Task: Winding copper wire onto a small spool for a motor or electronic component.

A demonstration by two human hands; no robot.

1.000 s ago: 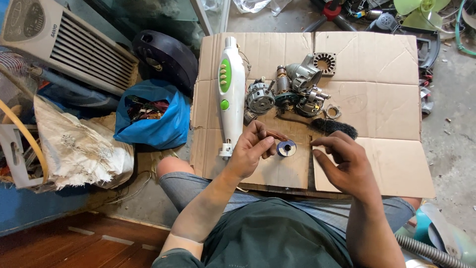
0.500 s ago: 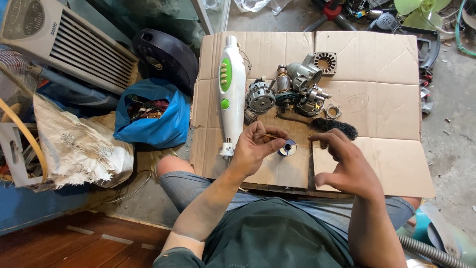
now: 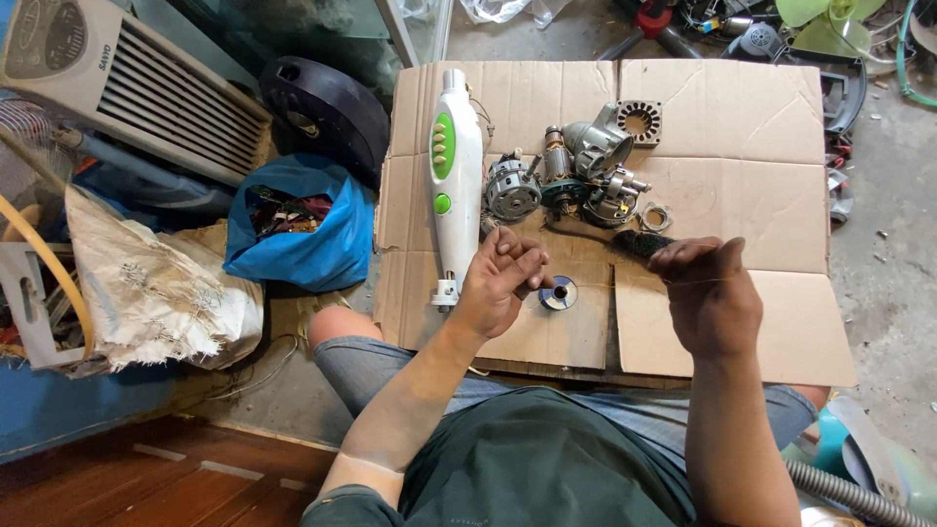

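At the lower centre of the frame the left hand (image 3: 500, 283) pinches one end of a thin wire (image 3: 625, 280), fingers curled together; the right hand (image 3: 708, 293) pinches the other end, so the strand runs taut between them above a small round spool (image 3: 559, 293) on the flattened cardboard (image 3: 742, 195). The work looks partly done: motor parts (image 3: 586, 176) already lie separated in the middle, beside a white and green handheld appliance (image 3: 456, 176). Further left sit a blue bag (image 3: 303, 229) and a torn white sack (image 3: 156, 283); a grey ribbed unit (image 3: 127, 78) occupies the upper left.
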